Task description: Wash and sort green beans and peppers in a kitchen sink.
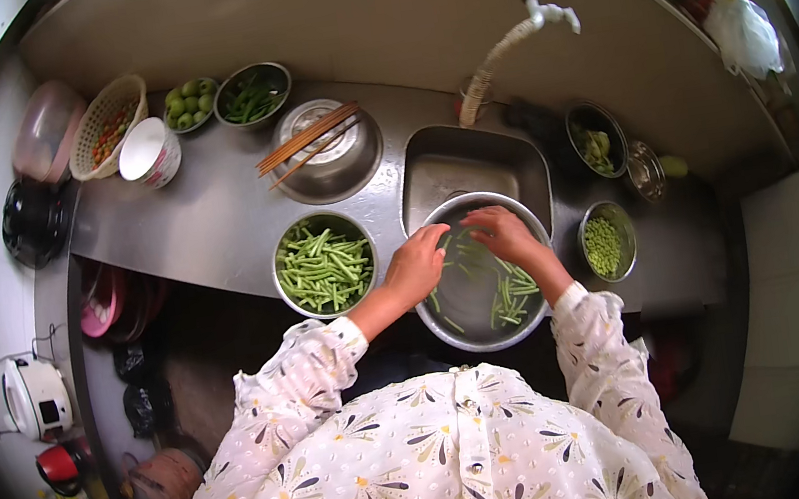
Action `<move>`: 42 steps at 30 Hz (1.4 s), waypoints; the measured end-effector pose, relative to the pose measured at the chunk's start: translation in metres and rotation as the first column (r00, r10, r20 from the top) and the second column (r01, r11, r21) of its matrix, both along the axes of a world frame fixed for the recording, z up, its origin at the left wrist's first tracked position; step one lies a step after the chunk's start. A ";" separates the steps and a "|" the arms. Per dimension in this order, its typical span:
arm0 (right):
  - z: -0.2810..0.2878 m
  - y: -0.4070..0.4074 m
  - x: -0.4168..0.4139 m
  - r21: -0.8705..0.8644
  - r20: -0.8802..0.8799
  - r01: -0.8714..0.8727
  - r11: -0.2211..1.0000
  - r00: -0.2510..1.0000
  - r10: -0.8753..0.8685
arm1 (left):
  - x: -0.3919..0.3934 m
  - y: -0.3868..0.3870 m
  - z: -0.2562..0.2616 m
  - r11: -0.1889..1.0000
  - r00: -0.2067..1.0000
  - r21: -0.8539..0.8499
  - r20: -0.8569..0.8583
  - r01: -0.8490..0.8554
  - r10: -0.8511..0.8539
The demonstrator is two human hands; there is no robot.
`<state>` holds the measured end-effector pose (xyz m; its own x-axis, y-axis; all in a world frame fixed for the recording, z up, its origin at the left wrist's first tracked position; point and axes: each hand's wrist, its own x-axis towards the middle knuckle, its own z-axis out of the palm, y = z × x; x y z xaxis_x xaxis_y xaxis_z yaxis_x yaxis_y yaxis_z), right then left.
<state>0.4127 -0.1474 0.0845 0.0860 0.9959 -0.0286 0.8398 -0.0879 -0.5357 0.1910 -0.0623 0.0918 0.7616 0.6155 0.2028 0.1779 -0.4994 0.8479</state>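
A wide metal basin (pixel 470 316) of water stands at the front edge of the sink, overlapping its rim. Cut green beans (pixel 515 295) lie in the water, mostly on the right side, and a few blurred pieces are near the middle. My left hand (pixel 416 262) is over the basin's left rim, fingers curled. Opposite it, my right hand (pixel 502 234) hangs over the upper right of the basin with fingers bent. Whether either hand holds any beans cannot be made out. Left of the basin, a metal bowl (pixel 284 295) is heaped with cut green beans (pixel 326 267).
Behind is the steel sink (pixel 463 158), with a tap (pixel 550 14) and hose (pixel 490 75). An upturned metal basin (pixel 358 168) bears chopsticks (pixel 305 139). A bowl of peas (pixel 603 245) stands right. Further left are a patterned white bowl (pixel 151 153) and a wicker basket (pixel 84 151).
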 end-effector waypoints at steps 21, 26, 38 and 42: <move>-0.021 -0.074 0.007 -0.626 0.053 0.015 0.780 0.998 0.023 | 0.045 -0.030 -0.051 0.905 0.681 -0.132 -0.617 0.405 -0.394; -0.025 -0.090 -0.018 -0.743 -0.222 0.206 0.637 0.822 -0.524 | 0.049 -0.043 -0.069 0.587 0.799 -0.809 -0.344 0.015 -0.494; 0.038 -0.091 -0.082 -0.343 -0.210 0.254 0.904 0.918 -0.337 | 0.059 -0.043 -0.087 -0.179 0.936 -0.968 -0.106 -0.174 -0.336; 0.051 -0.096 -0.090 -0.005 -0.297 0.161 0.987 0.942 -0.155 | 0.060 -0.045 -0.084 -0.236 0.972 -0.966 -0.052 -0.107 -0.227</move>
